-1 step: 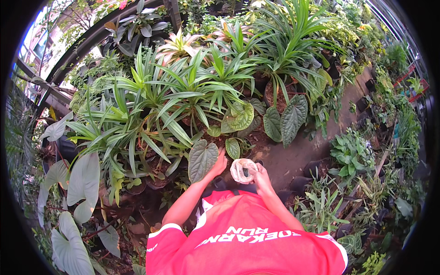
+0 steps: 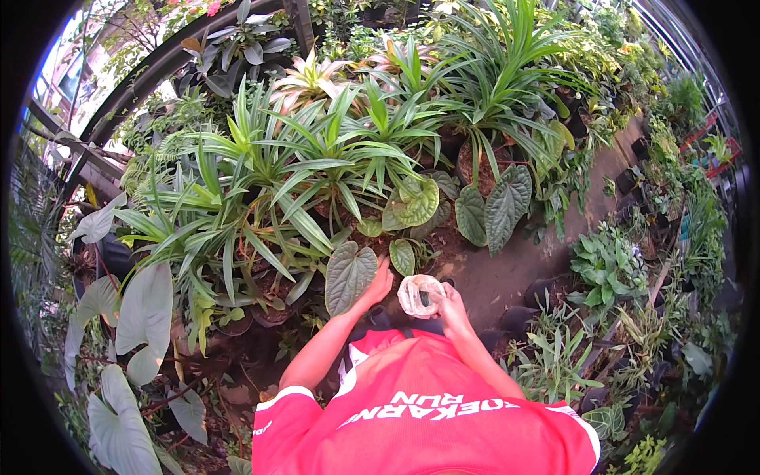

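My left hand (image 2: pixel 381 283) reaches down at the base of a potted plant, beside a large, dark green, heart-shaped leaf (image 2: pixel 350 279). The leaf covers part of the hand, and the fingertips are too hidden to show what they touch. Just to its right hangs a smaller oval green leaf (image 2: pixel 402 256). My right hand (image 2: pixel 452 307) is closed on the side of a clear plastic bag (image 2: pixel 412 298), whose crumpled round mouth faces up. What lies in the bag cannot be made out. Brown soil (image 2: pixel 445 237) shows beyond the hands.
Long-leaved potted plants (image 2: pixel 317 158) crowd ahead and to the left. Broad grey-green leaves (image 2: pixel 144 321) hang at the left. A bare earth path (image 2: pixel 514 269) runs to the far right, bordered by dark plant bags (image 2: pixel 518 320) and a leafy plant (image 2: pixel 606 265).
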A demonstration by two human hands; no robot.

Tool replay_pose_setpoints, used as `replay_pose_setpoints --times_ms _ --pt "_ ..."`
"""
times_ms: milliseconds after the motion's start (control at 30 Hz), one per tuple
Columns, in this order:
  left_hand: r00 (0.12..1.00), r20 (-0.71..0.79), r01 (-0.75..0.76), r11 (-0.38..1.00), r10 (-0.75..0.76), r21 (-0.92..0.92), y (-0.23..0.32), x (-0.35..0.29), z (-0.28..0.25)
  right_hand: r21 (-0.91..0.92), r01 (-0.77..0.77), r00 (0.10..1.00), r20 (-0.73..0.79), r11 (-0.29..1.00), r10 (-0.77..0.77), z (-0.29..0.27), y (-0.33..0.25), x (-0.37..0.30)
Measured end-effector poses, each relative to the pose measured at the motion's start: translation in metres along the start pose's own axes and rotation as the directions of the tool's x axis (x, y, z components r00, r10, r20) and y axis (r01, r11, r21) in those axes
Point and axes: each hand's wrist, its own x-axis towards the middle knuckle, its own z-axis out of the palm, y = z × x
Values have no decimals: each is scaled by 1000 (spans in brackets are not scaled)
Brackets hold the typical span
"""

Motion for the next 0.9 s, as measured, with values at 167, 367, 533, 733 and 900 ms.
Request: replay_pose_setpoints --times_ms 167,367,533,733,900 --pt "995 -4 -99 993 99 -69 2 14 -1 -7 3 1000 12 1000 -2 3 -4 6" --pt "1000 -1 -15 998 15 60 -4 19 0 -37 -23 1000 20 999 24 2 -3 4" --pt "996 -20 -81 990 84 117 -6 25 5 4 -6 1000 25 1000 6 0 0 4" --pt "1000 19 18 993 -20 113 -26 27 13 21 -13 1000 19 1000 13 -2 -1 4" --pt "994 -97 -41 993 51 107 -19 23 14 53 8 1000 -1 999 -8 -1 0 5"
